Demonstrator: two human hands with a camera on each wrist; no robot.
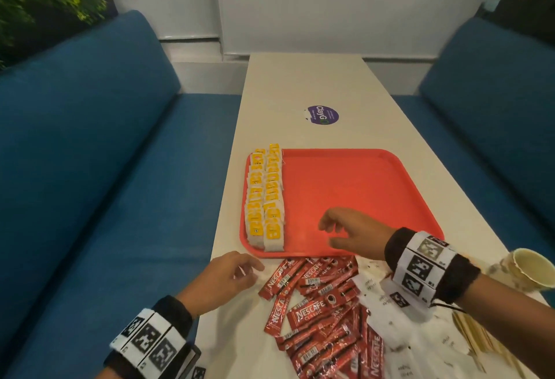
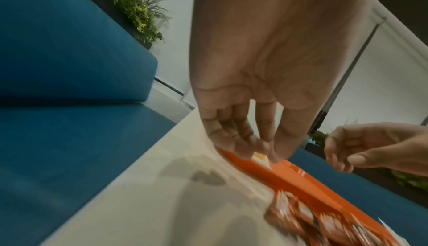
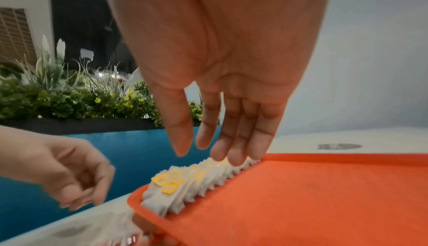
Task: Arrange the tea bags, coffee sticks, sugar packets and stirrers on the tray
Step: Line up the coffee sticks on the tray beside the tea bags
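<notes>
A red tray [image 1: 354, 186] lies on the white table; two rows of yellow-tagged tea bags [image 1: 265, 198] [image 3: 185, 182] stand along its left side. Red coffee sticks [image 1: 318, 309] lie in a loose pile on the table in front of the tray, with white sugar packets [image 1: 390, 318] and wooden stirrers [image 1: 480, 339] to their right. My left hand [image 1: 243, 270] [image 2: 245, 149] hovers empty at the table's left edge, just left of the coffee sticks, fingers relaxed. My right hand [image 1: 330, 234] [image 3: 208, 151] hangs empty above the tray's near part, fingers loosely spread.
A paper cup [image 1: 522, 267] lies on its side at the right table edge. A purple round sticker [image 1: 322, 114] sits on the table beyond the tray. Blue bench seats [image 1: 105, 198] flank the table on both sides; plants stand behind the left bench.
</notes>
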